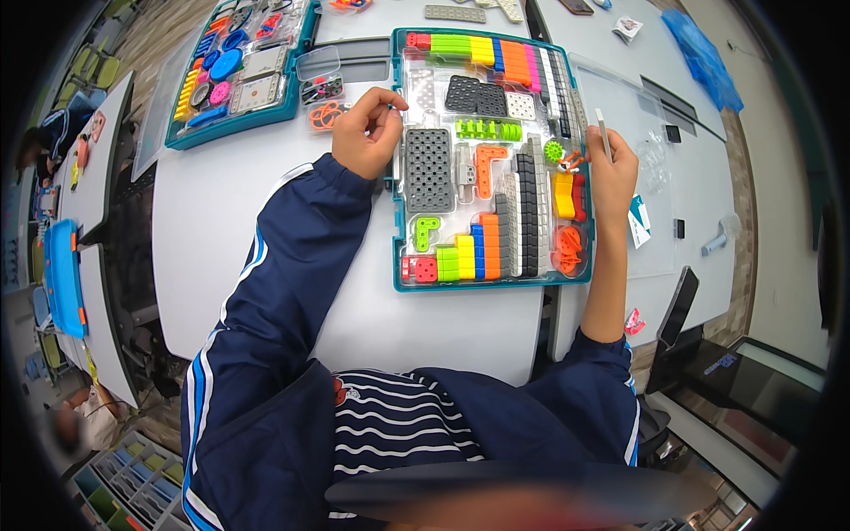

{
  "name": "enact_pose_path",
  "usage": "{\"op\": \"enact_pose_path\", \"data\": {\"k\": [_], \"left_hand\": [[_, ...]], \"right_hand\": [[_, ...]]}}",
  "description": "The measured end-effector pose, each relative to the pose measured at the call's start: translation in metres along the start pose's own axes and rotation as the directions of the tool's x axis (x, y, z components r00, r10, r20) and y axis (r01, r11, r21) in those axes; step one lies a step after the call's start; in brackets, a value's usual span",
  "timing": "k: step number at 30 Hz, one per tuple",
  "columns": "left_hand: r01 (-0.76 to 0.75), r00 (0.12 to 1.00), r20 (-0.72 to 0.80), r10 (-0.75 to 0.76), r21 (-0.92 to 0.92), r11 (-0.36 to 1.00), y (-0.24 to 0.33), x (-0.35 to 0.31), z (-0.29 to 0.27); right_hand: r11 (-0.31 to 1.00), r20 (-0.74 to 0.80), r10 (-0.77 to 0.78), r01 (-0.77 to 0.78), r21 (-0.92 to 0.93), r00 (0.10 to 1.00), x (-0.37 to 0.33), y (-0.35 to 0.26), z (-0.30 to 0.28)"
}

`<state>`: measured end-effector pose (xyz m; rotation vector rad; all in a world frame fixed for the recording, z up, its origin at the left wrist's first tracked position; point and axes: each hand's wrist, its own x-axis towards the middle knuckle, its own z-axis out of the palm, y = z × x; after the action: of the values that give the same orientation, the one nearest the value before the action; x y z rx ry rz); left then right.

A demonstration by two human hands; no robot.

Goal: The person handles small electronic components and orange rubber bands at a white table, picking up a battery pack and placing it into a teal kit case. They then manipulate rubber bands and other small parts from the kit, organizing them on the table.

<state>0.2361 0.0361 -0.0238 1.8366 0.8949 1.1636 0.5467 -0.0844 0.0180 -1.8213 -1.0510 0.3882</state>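
Note:
A teal-rimmed case [396,239] of colourful plastic building pieces lies in front of me, sorted into clear tray compartments. My left hand [367,133] is at its left rim, fingers curled in a pinch; a tiny bluish spot shows at the fingertips, too small to name. Beyond the right rim, my right hand [613,177] grips a thin pale grey strip [604,133] that points up from thumb and fingers. Near the left hand are a dark grey perforated plate [428,170] and an orange L-shaped piece [487,168]. A green gear [554,151] lies close to the right hand.
A second teal case [239,124] with blue, yellow and pink parts stands at the upper left. Between the cases sits a small clear box [326,115] with orange pieces. On the right are a blue plastic bag [704,62], a white-and-teal packet [639,221] and a dark tablet-like panel [679,305].

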Motion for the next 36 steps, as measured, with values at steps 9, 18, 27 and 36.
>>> {"op": "enact_pose_path", "data": {"k": [9,18,27,36], "left_hand": [[0.012,1.000,-0.004,-0.012,-0.006,1.000,-0.002,0.002,0.000],[0.004,1.000,0.019,-0.004,-0.003,1.000,-0.005,0.002,0.000],[-0.004,0.999,0.034,0.005,-0.017,1.000,-0.009,0.002,0.001],[0.000,0.999,0.034,0.001,-0.028,1.000,-0.009,0.001,0.001]], "right_hand": [[0.972,-0.020,0.036,-0.030,0.231,0.999,0.001,0.005,0.003],[0.935,0.063,0.117,-0.131,0.331,0.991,0.005,0.014,-0.001],[0.944,0.051,0.116,-0.126,0.304,0.992,0.006,0.016,0.000],[0.930,0.046,0.158,-0.164,0.330,0.986,0.006,0.016,-0.002]]}}
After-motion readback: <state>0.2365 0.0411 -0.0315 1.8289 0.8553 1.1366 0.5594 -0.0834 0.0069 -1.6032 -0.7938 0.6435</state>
